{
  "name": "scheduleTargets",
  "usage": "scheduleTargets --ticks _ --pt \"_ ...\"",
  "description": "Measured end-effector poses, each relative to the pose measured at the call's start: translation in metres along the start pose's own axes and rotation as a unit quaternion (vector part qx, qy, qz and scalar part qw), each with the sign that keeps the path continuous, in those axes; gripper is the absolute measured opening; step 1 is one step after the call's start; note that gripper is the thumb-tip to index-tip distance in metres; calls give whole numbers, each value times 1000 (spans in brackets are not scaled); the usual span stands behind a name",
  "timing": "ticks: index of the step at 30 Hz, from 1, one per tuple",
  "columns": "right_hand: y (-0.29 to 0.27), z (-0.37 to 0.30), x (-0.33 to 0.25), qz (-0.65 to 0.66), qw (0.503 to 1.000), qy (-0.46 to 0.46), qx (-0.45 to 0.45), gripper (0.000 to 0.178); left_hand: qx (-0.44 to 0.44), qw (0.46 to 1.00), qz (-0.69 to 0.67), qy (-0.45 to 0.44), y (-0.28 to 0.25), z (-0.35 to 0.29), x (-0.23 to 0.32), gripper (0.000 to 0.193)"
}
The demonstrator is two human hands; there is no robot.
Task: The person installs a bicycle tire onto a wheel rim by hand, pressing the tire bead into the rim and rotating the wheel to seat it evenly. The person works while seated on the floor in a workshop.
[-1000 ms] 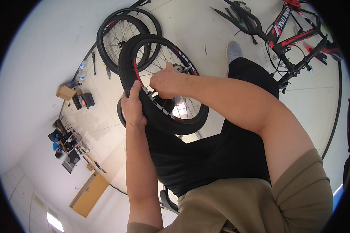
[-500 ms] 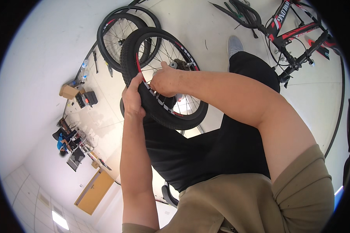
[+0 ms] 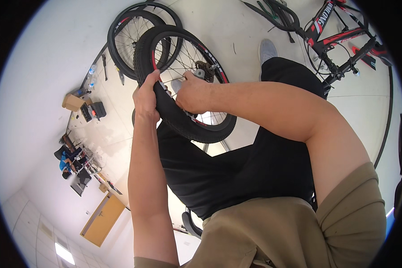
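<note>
A bicycle wheel with a knobby black tyre stands tilted over my lap. Its rim is black with red and white markings, and a rear sprocket cluster sits at the hub. My left hand is closed around the tyre's left side, thumb over the rim. My right hand reaches across the wheel among the spokes, its fingers curled against the inner side of the rim near my left hand. What those fingers pinch is hidden behind the hand.
A second wheel and a loose tyre lie beyond this one. At the upper right is a black and red bicycle frame. A cardboard box and black case stand left, with a seated person farther off.
The wheel and both hands sit slightly farther left in the picture, as does much of the room. Less of the patterned lower rim shows below my right hand. Both hands keep their places on the wheel.
</note>
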State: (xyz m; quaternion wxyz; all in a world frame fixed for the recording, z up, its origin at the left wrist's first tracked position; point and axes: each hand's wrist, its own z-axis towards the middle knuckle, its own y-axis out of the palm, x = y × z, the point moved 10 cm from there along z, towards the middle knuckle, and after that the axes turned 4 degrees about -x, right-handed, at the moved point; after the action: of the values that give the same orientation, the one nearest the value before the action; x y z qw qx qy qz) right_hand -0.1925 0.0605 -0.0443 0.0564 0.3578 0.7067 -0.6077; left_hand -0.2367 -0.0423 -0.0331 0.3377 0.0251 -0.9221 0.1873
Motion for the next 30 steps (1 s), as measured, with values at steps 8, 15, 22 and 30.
scheduleTargets --ticks 8,15,22,30 --pt "5 1 -4 -1 998 -4 57 11 -22 999 44 -5 -5 12 1 37" --pt "-17 5 28 79 994 61 38 15 -45 999 -6 -6 -1 29 27 38" --pt "-25 7 41 113 991 48 50 23 -54 998 -34 -25 9 33 35 46" --pt "-30 11 49 180 977 66 93 13 -36 989 -107 91 -13 -5 10 34"
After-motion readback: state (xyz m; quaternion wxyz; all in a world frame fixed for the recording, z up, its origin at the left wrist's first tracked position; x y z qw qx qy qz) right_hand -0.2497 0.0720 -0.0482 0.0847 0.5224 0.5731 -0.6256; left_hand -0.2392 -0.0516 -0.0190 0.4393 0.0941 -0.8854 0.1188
